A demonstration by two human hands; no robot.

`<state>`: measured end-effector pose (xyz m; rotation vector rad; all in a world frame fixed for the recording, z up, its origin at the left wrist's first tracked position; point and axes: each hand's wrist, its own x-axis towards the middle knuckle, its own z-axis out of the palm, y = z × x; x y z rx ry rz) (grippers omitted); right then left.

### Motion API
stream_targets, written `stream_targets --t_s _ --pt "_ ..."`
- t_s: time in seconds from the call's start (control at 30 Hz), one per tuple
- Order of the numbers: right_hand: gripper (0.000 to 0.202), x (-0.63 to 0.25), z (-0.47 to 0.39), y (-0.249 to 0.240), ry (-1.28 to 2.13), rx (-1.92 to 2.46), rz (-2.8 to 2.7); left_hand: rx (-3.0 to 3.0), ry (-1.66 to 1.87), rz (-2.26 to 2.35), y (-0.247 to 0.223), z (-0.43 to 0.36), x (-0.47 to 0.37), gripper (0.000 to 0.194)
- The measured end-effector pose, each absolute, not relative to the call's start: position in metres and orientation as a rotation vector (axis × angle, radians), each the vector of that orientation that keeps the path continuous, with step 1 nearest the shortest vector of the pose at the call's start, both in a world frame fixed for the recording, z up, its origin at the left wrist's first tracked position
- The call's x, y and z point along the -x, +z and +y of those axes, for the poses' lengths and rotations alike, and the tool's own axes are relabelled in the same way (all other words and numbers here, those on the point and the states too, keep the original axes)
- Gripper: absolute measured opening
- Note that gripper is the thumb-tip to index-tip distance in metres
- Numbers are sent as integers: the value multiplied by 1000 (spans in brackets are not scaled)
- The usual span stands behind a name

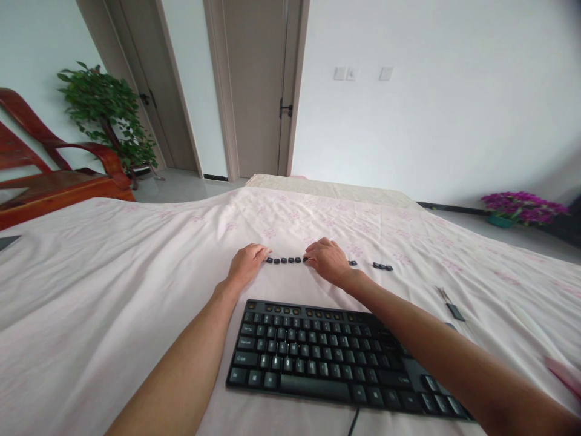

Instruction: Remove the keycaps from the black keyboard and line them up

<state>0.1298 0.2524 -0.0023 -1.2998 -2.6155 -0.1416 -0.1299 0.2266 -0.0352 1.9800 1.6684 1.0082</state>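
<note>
Several small black keycaps [284,260] lie in a row on the cloth, beyond a black keyboard [308,351]. At the row's left end, my left hand [247,263] has its fingers closed against the end keycap [269,260]. My right hand [327,260] rests farther along the row, its fingertips pinched at another keycap [305,259]; its palm hides part of the row. The keyboard's top row shows bare key sockets [287,310]. My right forearm crosses over the keyboard's right side and covers some of its keys.
To the right, a keycap puller [451,304] with wire prongs lies on the pink floral cloth [136,272]. A short group of keycaps [382,266] sits right of my right hand. The keyboard's cable [354,421] runs toward me. A wooden chair [59,157] stands at the left.
</note>
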Motion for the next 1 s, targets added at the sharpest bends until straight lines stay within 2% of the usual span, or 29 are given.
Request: stream_targets --t_s 0.6,1.0 --pt "20 -154 254 5 68 1382 -2335 -1994 1040 1660 -40 228 131 38" --pt "13 -149 241 6 -46 1512 -2493 -1998 1035 1661 -40 229 131 39"
